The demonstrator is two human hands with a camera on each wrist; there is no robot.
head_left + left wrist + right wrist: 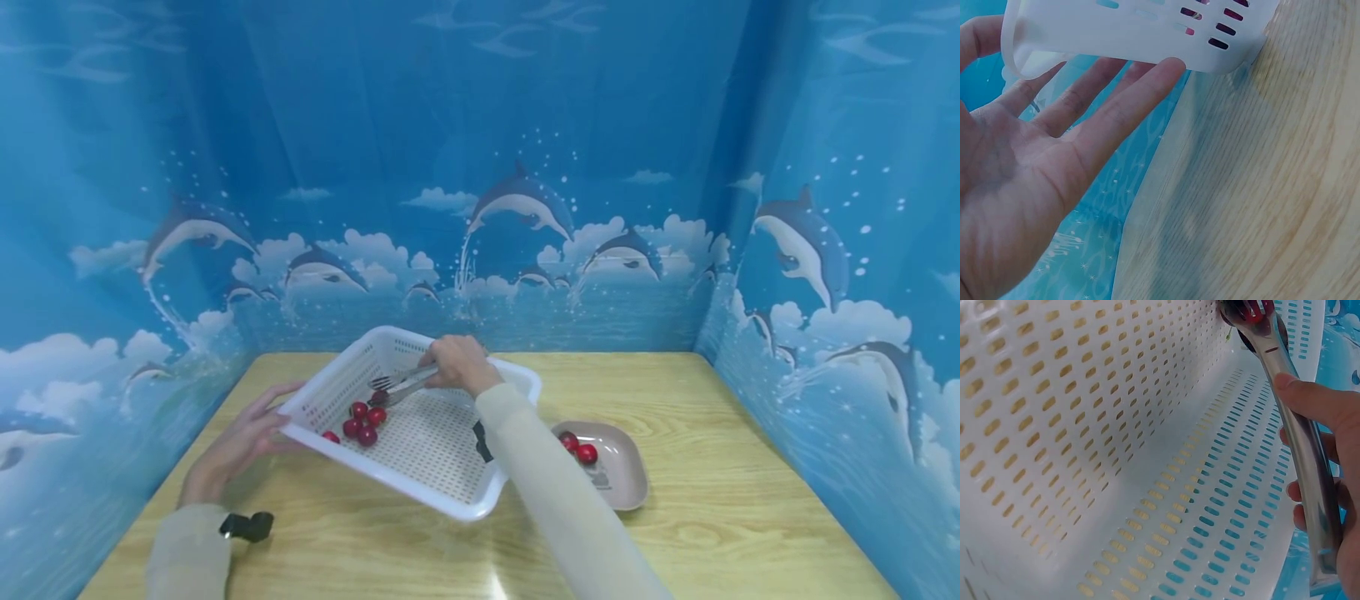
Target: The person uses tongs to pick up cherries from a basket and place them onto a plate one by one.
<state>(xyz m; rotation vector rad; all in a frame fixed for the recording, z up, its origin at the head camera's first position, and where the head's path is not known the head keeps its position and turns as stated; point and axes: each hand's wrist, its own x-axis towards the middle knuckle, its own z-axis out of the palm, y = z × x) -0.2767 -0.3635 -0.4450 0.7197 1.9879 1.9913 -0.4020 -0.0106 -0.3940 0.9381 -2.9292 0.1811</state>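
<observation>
A white perforated plastic basket (442,492) is tilted, its left side low toward the left hand. Several red cherries (367,436) have gathered at that side. The left hand (243,437) holds the left edge, thumb at the rim and fingers spread beneath, as the left wrist view shows. Reaching over the basket, the right hand (459,364) grips metal tongs (1300,444) by their arms. The fork-like tip of the tongs closes around a dark red cherry (380,398) just above the others.
Right of the basket, a beige dish (626,467) with cherries stands on the wooden table (735,500), partly behind the right sleeve. A blue dolphin-print curtain (480,125) encloses the table at the back and sides.
</observation>
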